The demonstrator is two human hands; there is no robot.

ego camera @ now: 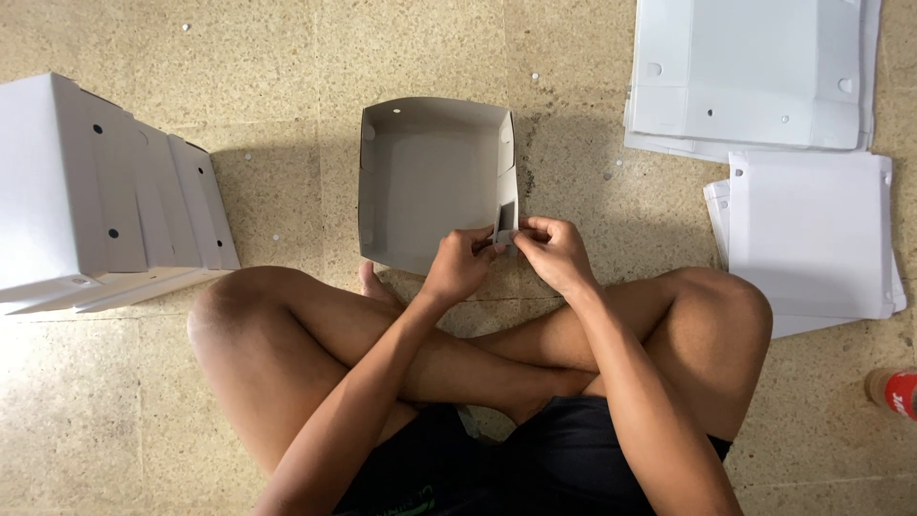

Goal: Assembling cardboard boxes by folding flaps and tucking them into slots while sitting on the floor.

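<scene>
A grey cardboard box tray point(420, 182) with raised walls lies on the floor in front of my crossed legs. My left hand point(461, 263) and my right hand point(554, 253) meet at its near right corner. Both pinch the small corner flap point(506, 229) of the tray between fingers and thumb. The near wall of the tray is partly hidden behind my hands.
A row of folded white boxes point(105, 201) stands at the left. Flat white cardboard sheets are stacked at the upper right point(755, 76) and at the right point(812, 234). A bottle with a red label point(896, 390) lies at the right edge. The floor is speckled stone.
</scene>
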